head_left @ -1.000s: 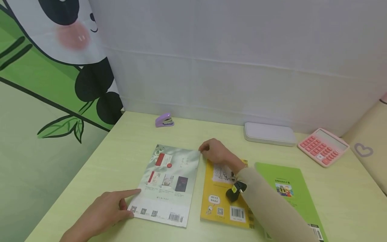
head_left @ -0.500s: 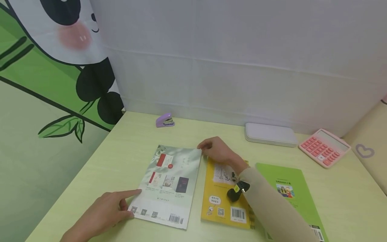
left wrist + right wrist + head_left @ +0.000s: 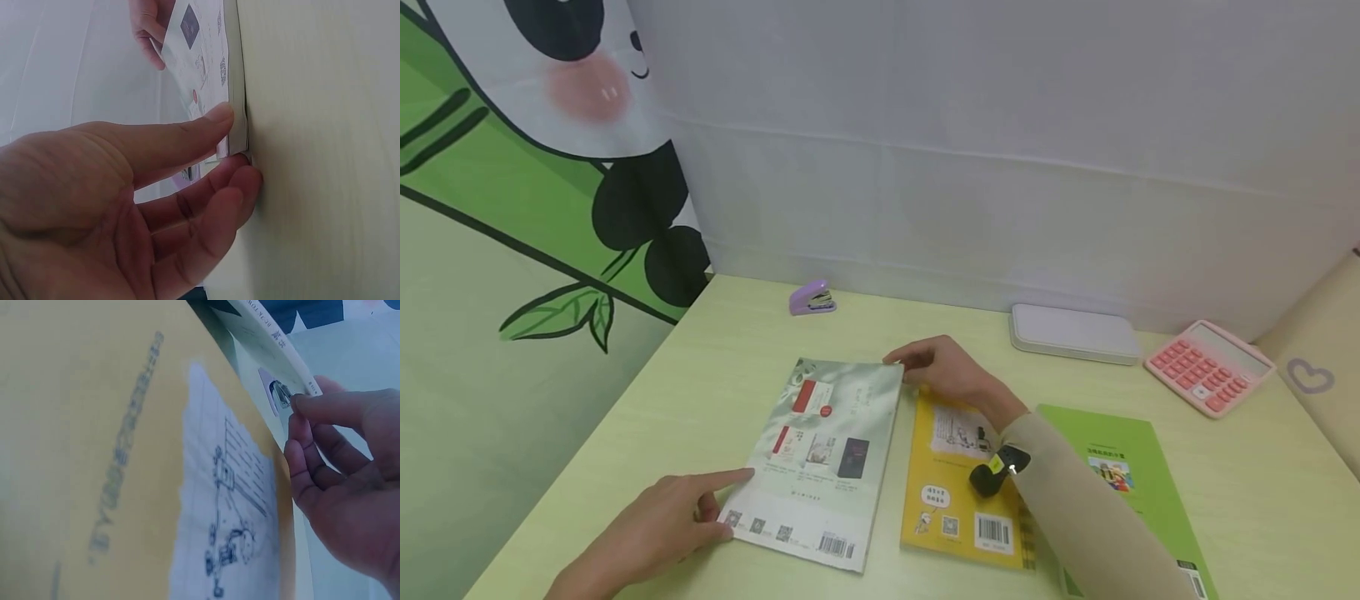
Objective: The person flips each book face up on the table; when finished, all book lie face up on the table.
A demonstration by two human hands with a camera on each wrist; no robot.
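A thin magazine (image 3: pixel 820 467) with a pale green-white back cover lies at the middle left of the table. My left hand (image 3: pixel 658 521) grips its lower left corner. In the left wrist view the thumb (image 3: pixel 209 128) lies on the cover's edge and the other fingers curl at the far side. At the upper right corner, my right hand (image 3: pixel 947 371) pinches the magazine between thumb and fingertips. The right wrist view shows its printed spine (image 3: pixel 278 337) at that pinch. Under the right wrist lies a yellow book (image 3: pixel 951 483), partly hidden by the sleeve.
Further right lies a green book (image 3: pixel 1120 437), overlapped by the right forearm. Along the back stand a purple stapler (image 3: pixel 812 298), a flat white case (image 3: pixel 1075 333) and a pink calculator (image 3: pixel 1210 368). A white sheet (image 3: pixel 962 167) hangs behind the table (image 3: pixel 715 358).
The magazine's upper right corner has risen slightly in view with my right hand, and more of its right edge shows. My left hand stays at the lower left corner.
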